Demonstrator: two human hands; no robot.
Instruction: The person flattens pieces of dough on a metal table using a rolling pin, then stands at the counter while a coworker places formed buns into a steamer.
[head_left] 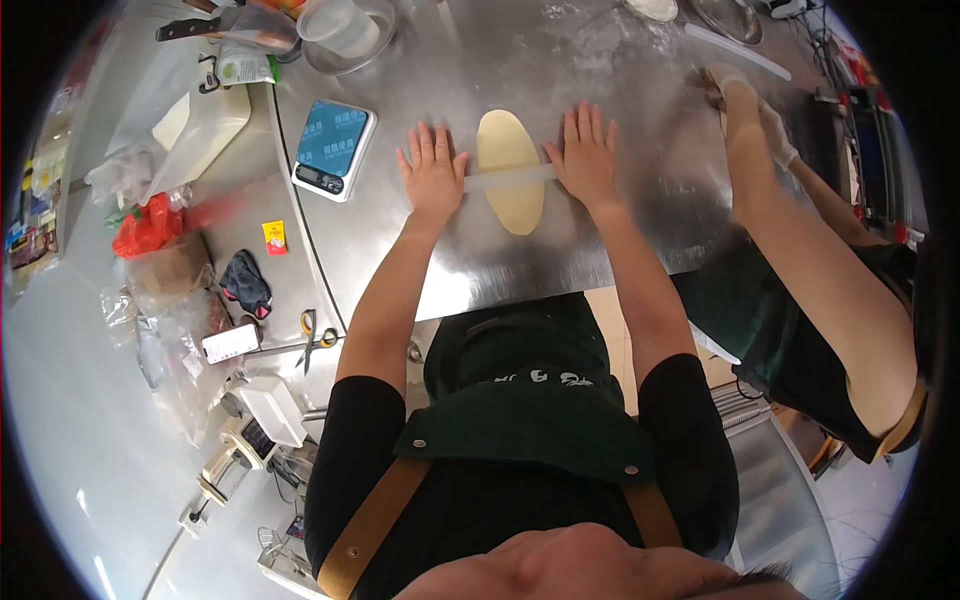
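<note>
An oval sheet of pale dough (pixel 508 140) lies lengthwise away from me on the steel table. Across its lower half rests a thin whitish rolling pin (pixel 510 178). My left hand (pixel 433 172) is laid flat at the pin's left end, fingers stretched forward and the thumb pointing inward. At the right end my right hand (pixel 588 162) lies the same way, palm down with fingers spread. The pin's two ends are hidden under my palms. Neither hand wraps round it.
A digital kitchen scale (pixel 335 150) stands to the left. Beyond it are a clear plastic tub (pixel 335 35) and a knife (pixel 190 30). Scissors (pixel 315 338) and a phone (pixel 230 343) lie lower left. At right, a co-worker's arms (pixel 765 180) reach over the floured table (pixel 640 90).
</note>
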